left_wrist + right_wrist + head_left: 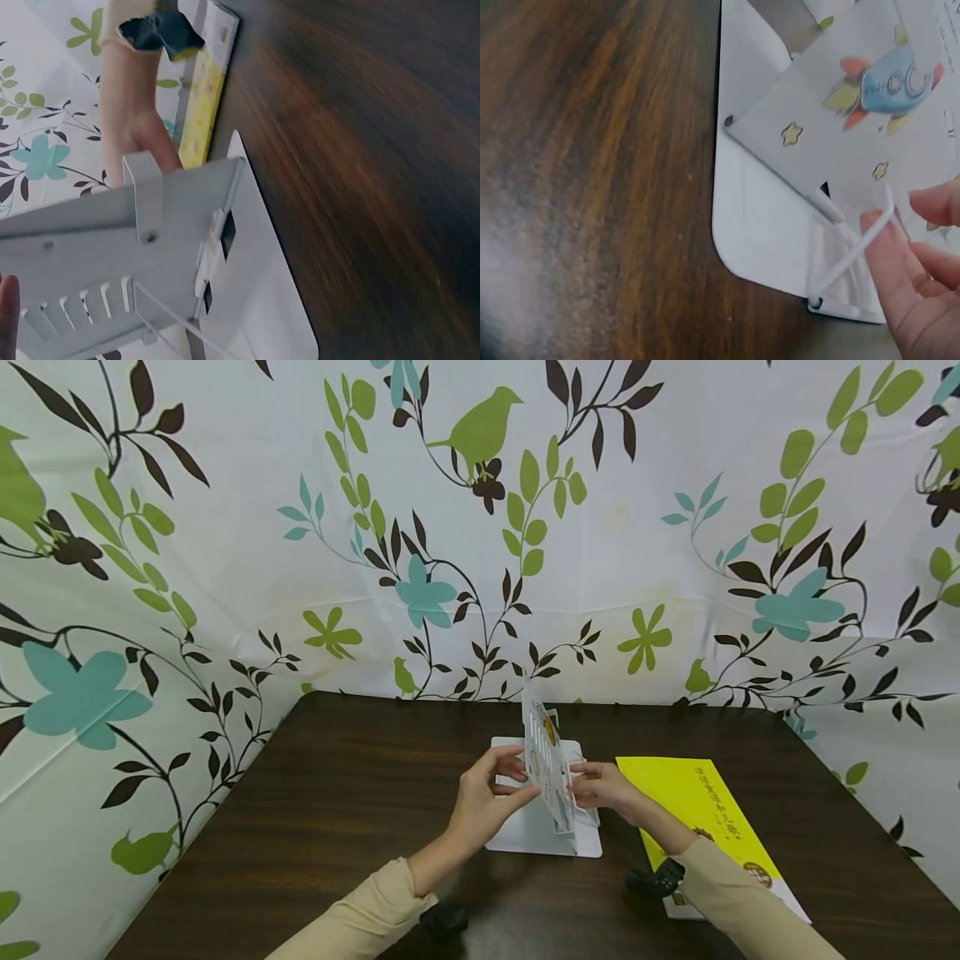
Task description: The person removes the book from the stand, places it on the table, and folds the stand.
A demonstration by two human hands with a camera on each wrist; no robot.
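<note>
A white metal book stand (pixel 536 835) stands on the table, its flat base down and its panel (pixel 180 225) tilted up, nearly edge-on in the head view. A rocket and stars (pixel 896 82) are printed on the face toward the right hand. My left hand (pixel 480 797) is on the slotted side, fingers and thumb extended toward the panel; only one fingertip shows in the left wrist view. On the other side my right hand (pixel 611 789) has its thumb and fingers around a bent white wire arm (pixel 855 255) of the stand. The head view partly hides these fingertips.
A yellow book (pixel 675 785) with a white lower edge lies to the right, partly under the right forearm. Dark wood table (pixel 300 827) surrounds the stand. A patterned cloth (pixel 465 527) hangs behind the table's far edge.
</note>
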